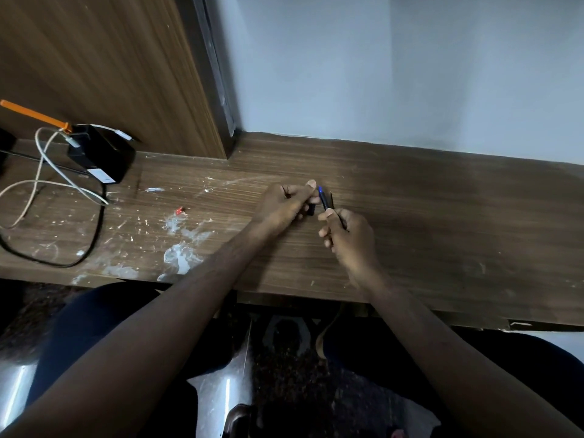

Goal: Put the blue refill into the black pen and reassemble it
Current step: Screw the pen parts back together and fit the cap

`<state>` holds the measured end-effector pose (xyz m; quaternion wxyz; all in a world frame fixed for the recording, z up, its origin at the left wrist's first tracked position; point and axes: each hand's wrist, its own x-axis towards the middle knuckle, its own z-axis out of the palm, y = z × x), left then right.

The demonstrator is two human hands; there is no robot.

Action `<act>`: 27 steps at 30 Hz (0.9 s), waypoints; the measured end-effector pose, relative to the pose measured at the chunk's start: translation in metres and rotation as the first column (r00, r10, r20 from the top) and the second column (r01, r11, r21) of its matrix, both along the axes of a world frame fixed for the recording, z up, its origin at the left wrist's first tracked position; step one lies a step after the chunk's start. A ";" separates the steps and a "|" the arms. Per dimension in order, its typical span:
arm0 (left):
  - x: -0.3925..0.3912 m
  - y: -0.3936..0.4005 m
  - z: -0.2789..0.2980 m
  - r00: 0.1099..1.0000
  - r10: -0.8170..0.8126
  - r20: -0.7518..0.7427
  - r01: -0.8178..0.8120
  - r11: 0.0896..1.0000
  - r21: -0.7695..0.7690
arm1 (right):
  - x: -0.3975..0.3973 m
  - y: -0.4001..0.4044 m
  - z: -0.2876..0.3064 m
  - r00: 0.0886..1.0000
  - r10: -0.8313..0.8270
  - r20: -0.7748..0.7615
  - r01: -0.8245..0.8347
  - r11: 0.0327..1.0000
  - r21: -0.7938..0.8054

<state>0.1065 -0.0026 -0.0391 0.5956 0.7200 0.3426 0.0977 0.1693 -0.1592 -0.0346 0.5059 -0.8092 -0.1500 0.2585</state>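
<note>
My right hand point(350, 238) grips the black pen barrel point(325, 202), which points up and away from me. The blue end of the refill point(320, 189) sticks out of the barrel's top. A thin dark clip or rod point(332, 202) runs beside the barrel. My left hand point(286, 203) is closed on a small black pen part point(311, 210), held just left of the barrel; most of that part is hidden by my fingers. Both hands hover over the middle of the wooden desk point(442, 216).
A black adapter box point(101, 153) with white cables point(41, 184) and a black cord point(94, 235) lies at the left, with an orange pen point(34, 115) behind it. A small red piece point(179, 211) sits on the paint-spattered desk. The wall rises behind; the desk's front edge is near my lap.
</note>
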 end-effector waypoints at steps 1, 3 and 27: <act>0.001 0.002 -0.002 0.999 0.010 -0.045 -0.004 0.989 0.150 | 0.001 0.000 0.000 0.999 -0.033 -0.015 0.033 0.999 0.002; 0.001 0.003 -0.003 0.994 -0.018 -0.104 0.063 0.893 0.446 | 0.003 -0.001 -0.001 0.996 -0.071 -0.045 0.072 0.997 0.010; -0.007 0.008 -0.007 0.990 0.125 0.064 -0.110 0.973 -0.202 | -0.006 0.007 0.008 0.997 -0.009 -0.072 0.008 1.000 -0.005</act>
